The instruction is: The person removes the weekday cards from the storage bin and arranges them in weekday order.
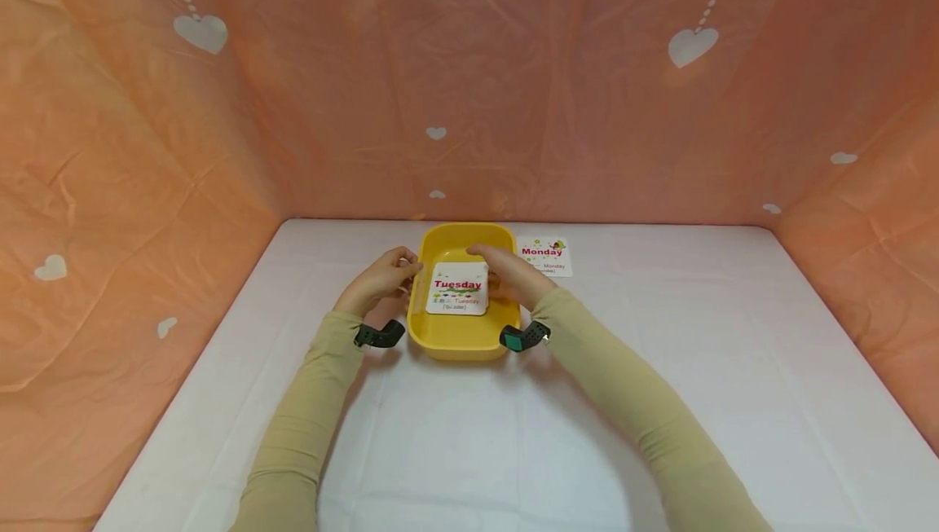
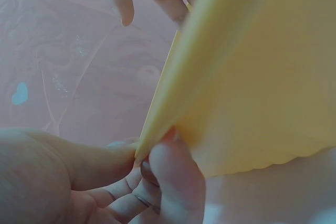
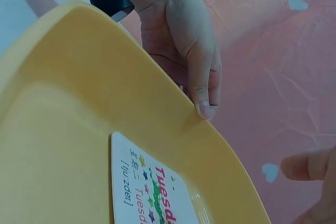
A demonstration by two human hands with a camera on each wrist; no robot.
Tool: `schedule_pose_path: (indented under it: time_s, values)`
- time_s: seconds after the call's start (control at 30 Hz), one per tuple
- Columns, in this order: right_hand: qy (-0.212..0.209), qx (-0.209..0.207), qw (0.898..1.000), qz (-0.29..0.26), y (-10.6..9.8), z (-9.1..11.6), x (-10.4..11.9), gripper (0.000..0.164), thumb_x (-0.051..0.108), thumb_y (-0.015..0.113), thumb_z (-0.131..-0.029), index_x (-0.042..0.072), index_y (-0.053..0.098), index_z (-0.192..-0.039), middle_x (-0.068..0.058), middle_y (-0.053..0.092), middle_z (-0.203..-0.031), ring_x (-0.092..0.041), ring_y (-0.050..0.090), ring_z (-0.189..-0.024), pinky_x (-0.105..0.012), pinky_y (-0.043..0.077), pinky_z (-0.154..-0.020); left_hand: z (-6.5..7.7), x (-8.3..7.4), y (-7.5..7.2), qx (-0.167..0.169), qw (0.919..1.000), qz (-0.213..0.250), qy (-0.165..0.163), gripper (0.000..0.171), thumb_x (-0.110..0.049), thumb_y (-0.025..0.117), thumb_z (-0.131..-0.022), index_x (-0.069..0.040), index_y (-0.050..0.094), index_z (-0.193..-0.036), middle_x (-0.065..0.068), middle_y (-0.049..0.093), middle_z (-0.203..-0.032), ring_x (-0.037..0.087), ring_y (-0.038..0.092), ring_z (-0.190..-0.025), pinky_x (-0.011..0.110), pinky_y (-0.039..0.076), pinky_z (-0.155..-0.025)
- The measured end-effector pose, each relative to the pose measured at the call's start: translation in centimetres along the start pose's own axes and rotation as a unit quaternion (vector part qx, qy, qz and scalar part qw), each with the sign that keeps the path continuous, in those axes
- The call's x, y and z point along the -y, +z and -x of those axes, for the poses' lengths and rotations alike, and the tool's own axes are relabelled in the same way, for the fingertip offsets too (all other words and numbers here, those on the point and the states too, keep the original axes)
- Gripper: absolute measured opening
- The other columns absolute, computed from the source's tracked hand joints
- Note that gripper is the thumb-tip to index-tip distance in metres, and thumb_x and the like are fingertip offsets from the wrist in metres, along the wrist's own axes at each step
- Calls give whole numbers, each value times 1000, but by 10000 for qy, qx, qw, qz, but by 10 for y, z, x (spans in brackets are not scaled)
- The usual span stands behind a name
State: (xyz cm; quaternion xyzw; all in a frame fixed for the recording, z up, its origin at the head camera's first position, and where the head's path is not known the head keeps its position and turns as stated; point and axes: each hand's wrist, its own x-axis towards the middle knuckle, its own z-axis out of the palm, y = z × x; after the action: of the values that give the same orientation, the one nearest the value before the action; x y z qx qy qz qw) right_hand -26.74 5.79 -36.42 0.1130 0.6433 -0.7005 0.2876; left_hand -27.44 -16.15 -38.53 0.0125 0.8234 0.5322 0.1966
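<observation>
Head view, yellow plastic tray, rounded rectangle (image 1: 458,335): set on a white cloth-covered table (image 1: 440,442), between both hands.
White square Tuesday card, red lettering (image 1: 458,289): inside the tray, about midway along.
White Monday card, red lettering (image 1: 544,254): on the cloth just beside the tray, partly hidden behind the right hand.
Right hand (image 1: 512,273): across the tray's right rim, thumb straight and spread from loosely bent fingers; no visible grip; contact with the Tuesday card impossible to tell.
Left wrist view, left hand (image 2: 105,182): pinching the tray's rim between thumb and forefinger.
Right wrist view, Tuesday card: face up in the tray, cut off by the frame.
Tray risk: likely to tip or skid, from a one-sided pull by the left pinch.
Card risk: Tuesday probably prone to sliding on smooth plastic; Monday, to being brushed aside by a withdrawn right hand.
</observation>
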Motion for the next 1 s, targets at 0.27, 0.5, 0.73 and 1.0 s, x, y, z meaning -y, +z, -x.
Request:
schedule_pose_path:
  time_s: [0.27,0.5,0.73,1.0]
  values:
    - [183,-236,9987,403,0,0,1,60,35,57,-94,7,36,-143,-21,26,-144,-33,33,-129,-44,28,-108,1,0,0,-22,10000,-33,-11,22,-18,45,-103,0,43,-114,16,55,-92,18,55,-71,26,46,-59]
    - [134,-112,9972,721,2,0,3,56,33,53,-97,4,38,-142,-18,40,-140,-31,39,-127,-43,28,-108,0,2,-1,-51,10000,-12,-41,22,-18,45,-103,0,43,-115,16,56,-93,18,54,-71,25,47,-59]
    - [-224,156,9952,940,3,1,3,52,27,50,-98,-4,39,-138,-20,48,-135,-30,46,-125,-40,35,-105,1,2,-1,-60,10000,-27,-1,20,-17,44,-103,0,43,-114,16,55,-93,17,54,-68,26,46,-58]
    - [-442,-33,9818,1848,-5,8,6,70,26,60,-93,-6,25,-145,-19,29,-147,-31,37,-129,-41,31,-107,5,2,-2,1,10000,-24,10,21,-18,44,-103,0,42,-114,18,55,-95,17,54,-70,26,46,-58]
